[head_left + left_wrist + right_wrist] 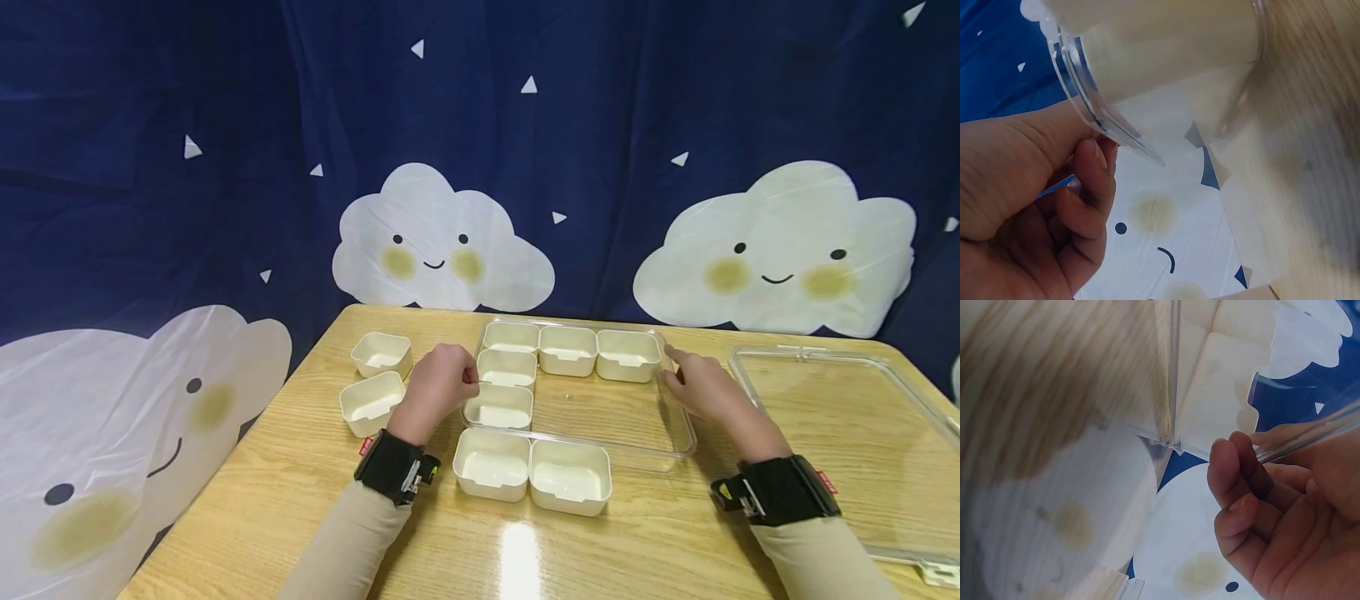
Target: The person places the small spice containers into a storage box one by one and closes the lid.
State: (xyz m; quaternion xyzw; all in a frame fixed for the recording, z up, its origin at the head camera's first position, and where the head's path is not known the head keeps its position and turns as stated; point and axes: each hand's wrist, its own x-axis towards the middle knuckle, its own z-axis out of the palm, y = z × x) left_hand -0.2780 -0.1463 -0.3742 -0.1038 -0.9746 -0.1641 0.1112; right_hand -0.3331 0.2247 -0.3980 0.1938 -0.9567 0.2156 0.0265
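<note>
A: Hands, quick?

B: L hand [442, 379] pinches the clear tray [600, 412] at its L rim, fingers curled in. R hand [697, 383] ditto at the R rim, nr the far corner; rim runs betw thumb & fingers.

A: Tray pos?

B: Far half of the table [247, 517], approx centre. Can't tell if its base is fully down.

A: How'll it handle?

B: Prob light, stiff plastic; smooth, so maybe slippery, & might crack if dropped. Best hold: both side rims, level. Five cream cups [567, 354] sit inside, along the far & L sides, so I'd guess it's L-heavy & they could slide.

A: Anything in the way?

B: Two front cups [570, 475] just beside the near edge, side by side. Two L cups [381, 354] past the L hand, nearer one right by that wrist. Clear lid-like panel [847, 408] on the R, close to the R hand. Curtain [600, 125] w/ cloud prints behind.
</note>
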